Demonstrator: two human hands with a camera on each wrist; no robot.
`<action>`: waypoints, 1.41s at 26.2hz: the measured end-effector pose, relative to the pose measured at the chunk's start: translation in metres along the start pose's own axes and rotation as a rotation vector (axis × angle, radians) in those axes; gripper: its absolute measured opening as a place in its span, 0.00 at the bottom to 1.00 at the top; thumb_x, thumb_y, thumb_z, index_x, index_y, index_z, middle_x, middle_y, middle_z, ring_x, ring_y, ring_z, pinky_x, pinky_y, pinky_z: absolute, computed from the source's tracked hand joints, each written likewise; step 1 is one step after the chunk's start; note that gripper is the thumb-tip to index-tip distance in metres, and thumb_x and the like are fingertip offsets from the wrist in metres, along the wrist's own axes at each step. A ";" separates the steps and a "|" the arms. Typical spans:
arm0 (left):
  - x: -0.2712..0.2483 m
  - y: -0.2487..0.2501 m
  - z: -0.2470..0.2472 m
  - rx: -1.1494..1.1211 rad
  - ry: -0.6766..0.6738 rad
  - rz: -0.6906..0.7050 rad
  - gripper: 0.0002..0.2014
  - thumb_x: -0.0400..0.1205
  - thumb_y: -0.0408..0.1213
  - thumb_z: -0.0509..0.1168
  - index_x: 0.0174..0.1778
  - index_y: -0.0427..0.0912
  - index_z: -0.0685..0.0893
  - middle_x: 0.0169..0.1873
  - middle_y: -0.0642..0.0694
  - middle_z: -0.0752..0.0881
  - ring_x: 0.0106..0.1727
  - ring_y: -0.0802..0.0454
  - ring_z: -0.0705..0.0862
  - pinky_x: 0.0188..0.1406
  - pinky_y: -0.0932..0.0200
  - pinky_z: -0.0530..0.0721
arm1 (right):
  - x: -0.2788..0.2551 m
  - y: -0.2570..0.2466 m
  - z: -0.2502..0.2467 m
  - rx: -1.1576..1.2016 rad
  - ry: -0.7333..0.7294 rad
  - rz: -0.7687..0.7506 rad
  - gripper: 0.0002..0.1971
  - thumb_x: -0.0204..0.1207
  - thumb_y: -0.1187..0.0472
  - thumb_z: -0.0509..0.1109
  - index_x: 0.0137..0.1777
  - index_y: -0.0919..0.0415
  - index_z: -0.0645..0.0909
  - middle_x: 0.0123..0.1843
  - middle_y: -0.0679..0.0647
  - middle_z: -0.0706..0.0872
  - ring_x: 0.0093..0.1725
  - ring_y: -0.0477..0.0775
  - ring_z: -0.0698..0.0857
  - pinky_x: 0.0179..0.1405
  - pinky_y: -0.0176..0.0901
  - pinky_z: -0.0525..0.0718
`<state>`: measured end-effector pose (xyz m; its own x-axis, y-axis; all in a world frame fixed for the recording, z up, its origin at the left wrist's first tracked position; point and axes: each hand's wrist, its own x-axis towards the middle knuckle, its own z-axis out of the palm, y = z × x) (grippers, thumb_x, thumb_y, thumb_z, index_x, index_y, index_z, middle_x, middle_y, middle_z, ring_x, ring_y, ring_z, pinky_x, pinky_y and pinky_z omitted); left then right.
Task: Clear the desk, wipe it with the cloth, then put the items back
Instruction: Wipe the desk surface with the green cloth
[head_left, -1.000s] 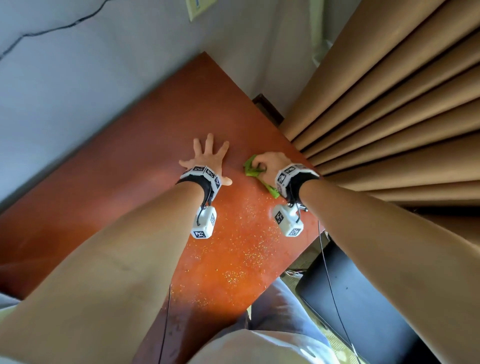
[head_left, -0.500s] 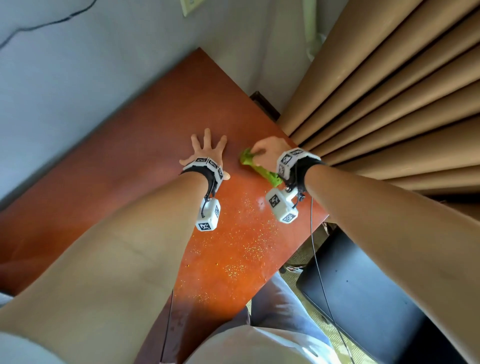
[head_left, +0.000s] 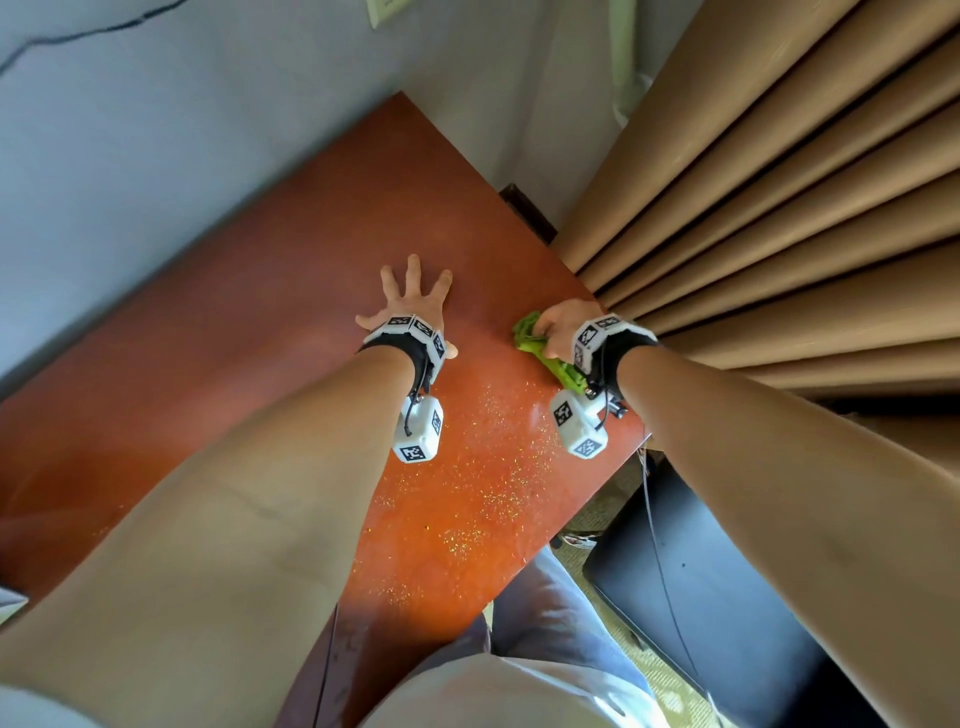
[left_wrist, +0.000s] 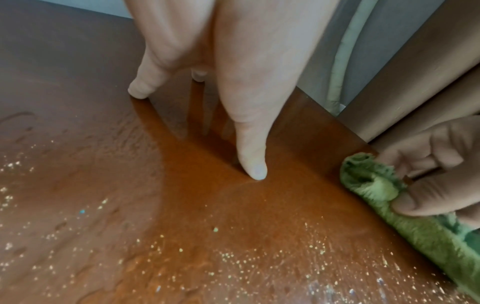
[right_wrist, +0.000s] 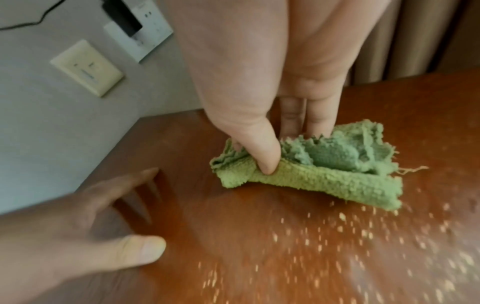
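The reddish-brown desk (head_left: 260, 332) is bare apart from glitter-like specks (head_left: 498, 483) scattered over its near right part. My right hand (head_left: 558, 325) grips a bunched green cloth (head_left: 540, 348) and holds it down on the desk near the right edge, by the curtain. In the right wrist view the thumb and fingers pinch the cloth (right_wrist: 311, 168). My left hand (head_left: 410, 296) lies flat on the desk with its fingers spread, a short way left of the cloth. In the left wrist view its fingertips (left_wrist: 255, 170) press the wood and the cloth (left_wrist: 389, 195) shows at the right.
Tan curtain folds (head_left: 779, 208) hang against the desk's right edge. A grey wall (head_left: 130, 130) with sockets (right_wrist: 87, 67) and a plugged-in cable runs behind the desk. A black flat object (head_left: 727, 597) sits on the floor at the lower right, beside my knee (head_left: 540, 613).
My right hand has slid the cloth away from the left hand, toward the desk's right edge by the curtain. The left hand has stayed flat on the desk.
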<state>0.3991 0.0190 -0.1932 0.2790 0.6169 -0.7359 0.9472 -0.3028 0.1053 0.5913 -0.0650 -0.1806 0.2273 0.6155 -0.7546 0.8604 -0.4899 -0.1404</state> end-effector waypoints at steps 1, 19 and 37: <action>0.000 -0.001 0.001 -0.005 -0.001 0.000 0.56 0.71 0.51 0.79 0.83 0.67 0.43 0.83 0.52 0.30 0.84 0.36 0.32 0.66 0.13 0.62 | 0.001 -0.007 0.007 -0.057 -0.017 -0.032 0.21 0.70 0.64 0.72 0.61 0.42 0.86 0.57 0.41 0.84 0.58 0.48 0.84 0.49 0.29 0.74; -0.020 0.029 -0.002 0.137 0.159 0.228 0.34 0.76 0.45 0.73 0.77 0.45 0.69 0.75 0.43 0.66 0.75 0.37 0.65 0.63 0.38 0.79 | -0.047 0.007 0.020 0.458 0.241 -0.015 0.09 0.72 0.57 0.68 0.46 0.47 0.89 0.45 0.46 0.86 0.47 0.48 0.84 0.40 0.33 0.83; -0.012 0.064 0.039 0.167 0.054 0.207 0.54 0.70 0.53 0.79 0.84 0.61 0.48 0.84 0.54 0.38 0.85 0.39 0.39 0.69 0.16 0.62 | -0.050 0.065 0.041 0.193 0.128 0.065 0.17 0.74 0.53 0.72 0.63 0.43 0.84 0.62 0.47 0.86 0.58 0.52 0.85 0.57 0.38 0.83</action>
<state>0.4506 -0.0361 -0.2037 0.4760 0.5657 -0.6733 0.8314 -0.5390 0.1349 0.6169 -0.1525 -0.1782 0.3457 0.6464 -0.6802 0.7421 -0.6319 -0.2234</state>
